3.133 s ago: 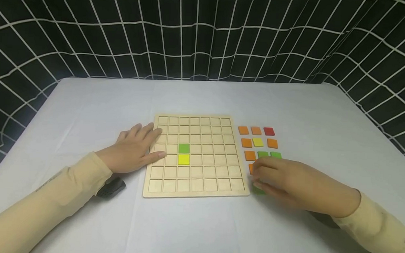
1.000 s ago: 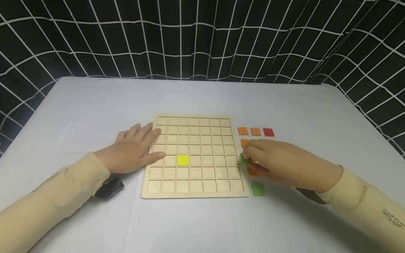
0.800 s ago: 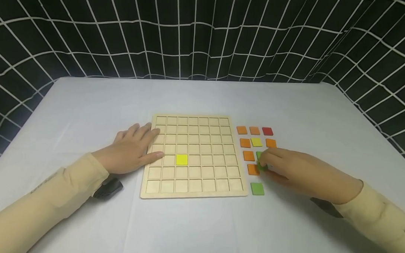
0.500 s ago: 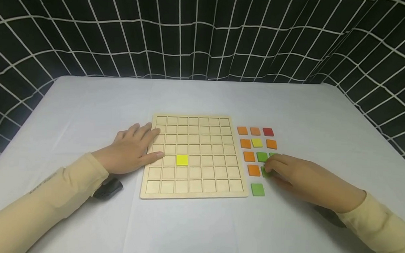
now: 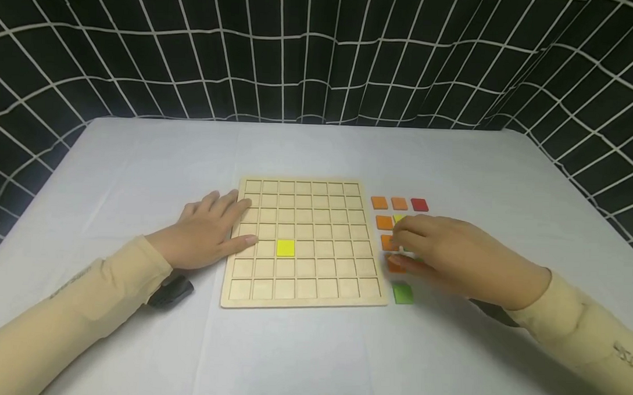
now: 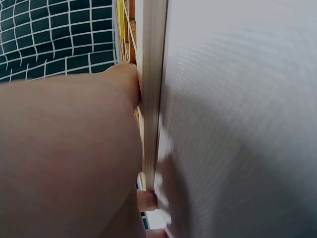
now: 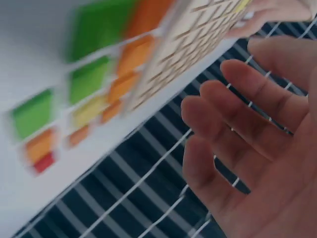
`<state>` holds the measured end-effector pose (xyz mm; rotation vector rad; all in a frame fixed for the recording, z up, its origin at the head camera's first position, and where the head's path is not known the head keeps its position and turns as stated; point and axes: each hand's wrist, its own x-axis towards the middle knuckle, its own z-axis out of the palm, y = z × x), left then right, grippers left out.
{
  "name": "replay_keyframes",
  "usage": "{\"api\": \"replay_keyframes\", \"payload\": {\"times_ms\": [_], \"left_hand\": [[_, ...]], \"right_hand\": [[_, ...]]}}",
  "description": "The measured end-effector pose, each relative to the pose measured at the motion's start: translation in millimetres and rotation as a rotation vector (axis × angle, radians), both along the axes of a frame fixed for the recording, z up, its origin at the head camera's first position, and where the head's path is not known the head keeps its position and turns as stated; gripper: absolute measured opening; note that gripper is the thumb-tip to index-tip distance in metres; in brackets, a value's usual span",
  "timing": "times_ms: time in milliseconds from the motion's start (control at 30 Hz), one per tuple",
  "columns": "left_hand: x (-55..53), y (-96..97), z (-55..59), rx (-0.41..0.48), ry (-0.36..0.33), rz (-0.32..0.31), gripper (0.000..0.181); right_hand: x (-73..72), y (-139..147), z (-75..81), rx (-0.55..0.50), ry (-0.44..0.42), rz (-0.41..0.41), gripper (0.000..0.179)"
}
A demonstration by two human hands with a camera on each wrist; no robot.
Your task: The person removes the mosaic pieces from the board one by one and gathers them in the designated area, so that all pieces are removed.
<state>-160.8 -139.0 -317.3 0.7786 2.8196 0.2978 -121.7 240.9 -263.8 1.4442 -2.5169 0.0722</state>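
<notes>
A pale wooden grid board (image 5: 316,198) lies on the table, with one yellow square tile (image 5: 285,248) in a cell. My left hand (image 5: 202,234) rests flat on the board's left edge, fingers spread and thumb over the rim. On the right, my right hand (image 5: 445,254) hovers above the loose tiles. Its fingers are loosely bent and hold nothing, as the right wrist view shows. Under and beside it lie orange tiles (image 5: 384,223), a green tile (image 5: 402,293) and more green tiles (image 7: 89,79). From the head view, the hand partly hides several of them.
Farther back right are two orange tiles (image 5: 399,204) and a red tile (image 5: 419,205). A second yellow tile (image 5: 399,219) shows just behind the right hand. The table has a white cloth (image 5: 290,353); a black grid-patterned curtain (image 5: 321,58) hangs behind it.
My right hand has taken the green tile from above the yellow one, set it down among the tiles on the right, let go and moved back left. The left hand stays put.
</notes>
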Motion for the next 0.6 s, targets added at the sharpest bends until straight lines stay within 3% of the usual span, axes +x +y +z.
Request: {"api": "replay_keyframes", "payload": {"times_ms": [133, 300, 600], "left_hand": [[1.4, 0.3, 3.1, -0.002, 0.004, -0.004, 0.073], [0.9, 0.2, 2.4, 0.002, -0.006, 0.0, 0.074], [1.6, -0.1, 1.5, -0.003, 0.014, 0.005, 0.073]], "right_hand": [[-8.2, -31.5, 2.0, 0.031, -0.016, 0.086, 0.019], [-21.1, -66.8, -2.5, 0.096, -0.053, 0.136, 0.015], [-36.0, -108.7, -10.8, 0.177, -0.213, 0.115, 0.015]]}}
